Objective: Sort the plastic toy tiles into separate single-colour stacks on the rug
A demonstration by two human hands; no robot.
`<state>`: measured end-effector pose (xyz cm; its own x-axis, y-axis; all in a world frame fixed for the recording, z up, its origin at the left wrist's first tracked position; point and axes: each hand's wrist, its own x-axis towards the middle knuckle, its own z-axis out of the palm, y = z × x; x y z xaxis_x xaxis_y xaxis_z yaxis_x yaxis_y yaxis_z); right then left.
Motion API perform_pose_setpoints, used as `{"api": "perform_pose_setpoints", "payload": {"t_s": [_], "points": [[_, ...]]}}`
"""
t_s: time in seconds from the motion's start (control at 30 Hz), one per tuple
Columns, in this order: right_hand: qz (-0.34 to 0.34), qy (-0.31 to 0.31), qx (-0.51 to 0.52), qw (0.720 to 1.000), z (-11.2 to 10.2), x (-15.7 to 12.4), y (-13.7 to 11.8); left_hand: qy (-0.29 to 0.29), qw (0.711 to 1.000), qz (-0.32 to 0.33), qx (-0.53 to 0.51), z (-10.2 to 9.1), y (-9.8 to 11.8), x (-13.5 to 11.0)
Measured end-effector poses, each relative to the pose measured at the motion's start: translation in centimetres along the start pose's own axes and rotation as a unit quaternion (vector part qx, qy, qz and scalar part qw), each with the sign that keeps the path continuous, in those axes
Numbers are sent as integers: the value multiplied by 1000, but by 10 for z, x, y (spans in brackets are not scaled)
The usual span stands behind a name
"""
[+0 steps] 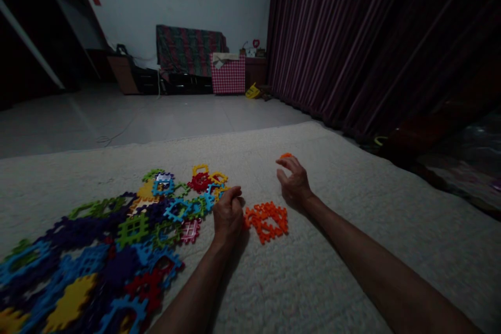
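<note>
My left hand [228,214] is closed, its fingers curled in beside the right edge of a spread of coloured plastic interlocking pieces [133,229]. Whatever it may hold is hidden by the fingers. Just right of it lies a small cluster of orange interlocking pieces [268,222] with notched edges. My right hand [295,182] is farther right and forward, with thumb and index finger apart and nothing visible between them. Behind its knuckles a bit of another orange piece [286,155] shows; whether the hand touches it I cannot tell.
The pieces lie on a pale quilted mat [321,271], which ends at a tiled floor [188,115]. Dark purple curtains [332,36] hang along the right. Against the far wall stand a low cabinet [146,81] and a red checked cloth [229,75].
</note>
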<state>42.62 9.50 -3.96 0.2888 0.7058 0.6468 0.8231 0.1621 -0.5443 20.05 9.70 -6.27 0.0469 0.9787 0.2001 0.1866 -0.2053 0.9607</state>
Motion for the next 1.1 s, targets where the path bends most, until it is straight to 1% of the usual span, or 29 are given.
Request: {"api": "perform_pose_setpoints", "payload": {"t_s": [0.07, 0.1, 0.13, 0.2, 0.27, 0.33, 0.4, 0.47, 0.53, 0.63, 0.7, 0.8, 0.9, 0.97, 1.03, 1.1], "points": [[7, -120, 62, 991, -3, -15, -20, -5, 1000, -6, -24, 1, -2, 0], [11, -177, 93, 980, -6, -22, -29, -6, 999, -7, -35, 1, -3, 0], [13, -222, 118, 968, -10, -28, -38, -6, 999, -9, -43, 2, -4, 1], [9, -315, 151, 937, -21, -37, -54, -3, 998, -16, -58, 2, -5, 1], [-10, -385, 142, 912, -34, -43, -66, 3, 997, -26, -73, 3, -6, 2], [-30, -410, 119, 904, -45, -48, -76, 5, 996, -33, -80, 3, -6, 2], [-40, -413, 91, 905, -52, -52, -82, 3, 998, -26, -59, 2, -3, 1], [-41, -410, 60, 909, -55, -55, -87, -7, 1000, 5, -9, 2, 1, -1], [-33, -410, 31, 911, -54, -56, -89, -27, 998, 44, 43, 1, 5, -4], [-3, -406, 26, 913, -50, -52, -86, -54, 991, 90, 85, 1, 9, -8], [8, -392, 36, 919, -46, -48, -81, -56, 987, 114, 96, 2, 10, -10], [-14, -362, 51, 931, -38, -45, -67, -62, 981, 148, 109, 2, 9, -10], [-41, -311, 54, 948, -30, -42, -52, -66, 971, 188, 130, 4, 6, -11], [-40, -283, 46, 957, -28, -39, -45, -60, 962, 223, 148, 5, 4, -12], [-32, -291, 40, 955, -31, -36, -41, -61, 951, 253, 167, 6, 1, -14], [-24, -332, 47, 942, -39, -33, -38, -79, 940, 272, 187, 5, -1, -16]]}}
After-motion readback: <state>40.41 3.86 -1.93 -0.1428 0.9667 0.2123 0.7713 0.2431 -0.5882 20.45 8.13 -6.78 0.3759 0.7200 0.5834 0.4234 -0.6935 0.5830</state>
